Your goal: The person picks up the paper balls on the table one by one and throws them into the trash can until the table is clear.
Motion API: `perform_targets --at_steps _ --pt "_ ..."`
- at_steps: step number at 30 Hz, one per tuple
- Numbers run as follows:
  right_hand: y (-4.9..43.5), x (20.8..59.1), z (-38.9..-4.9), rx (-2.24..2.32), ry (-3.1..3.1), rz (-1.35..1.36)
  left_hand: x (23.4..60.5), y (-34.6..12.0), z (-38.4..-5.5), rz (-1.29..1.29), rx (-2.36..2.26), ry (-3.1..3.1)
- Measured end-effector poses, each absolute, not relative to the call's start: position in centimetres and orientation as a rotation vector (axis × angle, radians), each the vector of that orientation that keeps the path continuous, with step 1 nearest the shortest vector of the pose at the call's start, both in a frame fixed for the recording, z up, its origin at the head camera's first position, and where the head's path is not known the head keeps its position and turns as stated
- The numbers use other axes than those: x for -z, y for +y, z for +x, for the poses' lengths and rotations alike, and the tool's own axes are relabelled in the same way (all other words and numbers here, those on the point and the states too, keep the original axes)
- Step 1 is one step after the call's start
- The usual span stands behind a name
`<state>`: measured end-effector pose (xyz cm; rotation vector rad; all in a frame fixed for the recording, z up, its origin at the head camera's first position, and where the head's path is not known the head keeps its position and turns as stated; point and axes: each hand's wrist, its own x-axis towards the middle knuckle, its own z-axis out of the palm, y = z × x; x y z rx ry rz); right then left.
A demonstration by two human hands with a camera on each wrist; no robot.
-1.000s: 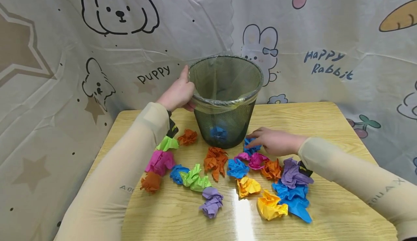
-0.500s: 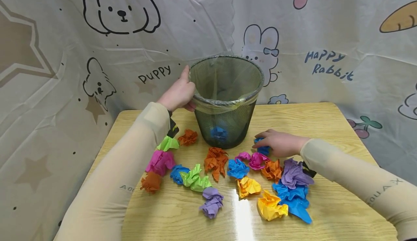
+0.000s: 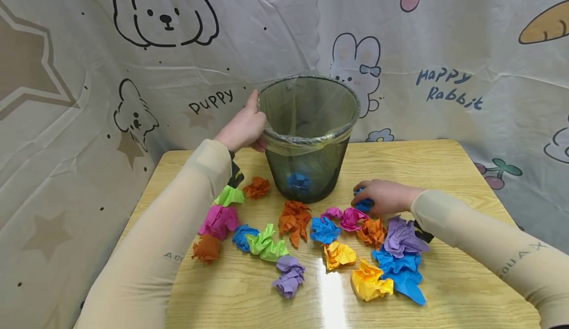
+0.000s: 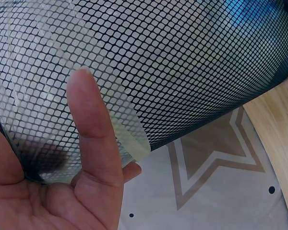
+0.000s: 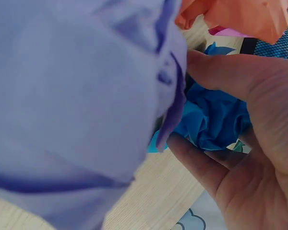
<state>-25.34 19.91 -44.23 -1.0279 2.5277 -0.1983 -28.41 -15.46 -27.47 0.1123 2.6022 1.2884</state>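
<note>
A black mesh wastebasket (image 3: 306,171) with a clear yellowish liner stands at the table's back. My left hand (image 3: 243,125) grips its rim on the left side; in the left wrist view one finger (image 4: 93,124) lies along the outer mesh. Through the mesh shows a blue crumpled paper (image 3: 299,183) near the bottom. My right hand (image 3: 390,196), low over the table right of the basket, holds a blue paper ball (image 3: 363,201) between thumb and fingers. In the right wrist view that blue paper ball (image 5: 213,117) is partly covered by a purple crumpled paper (image 5: 81,96) close to the camera.
On the wooden table (image 3: 249,299) lie more crumpled papers: orange (image 3: 295,220), pink (image 3: 219,221), green (image 3: 267,244), yellow (image 3: 371,280), purple (image 3: 290,275) and blue (image 3: 402,272) ones. Behind the table hangs a printed curtain (image 3: 275,22).
My right hand has drawn the blue paper ball to the right, away from the basket, and its fingers have closed further around it. The left hand stays at the rim.
</note>
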Motion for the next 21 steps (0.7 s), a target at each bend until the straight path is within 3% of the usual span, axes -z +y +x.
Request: perform_targets --at_steps 21 --pt "20.62 44.34 -25.90 0.322 2.651 -1.229 27.33 -15.20 -28.41 0.084 -1.274 2.611"
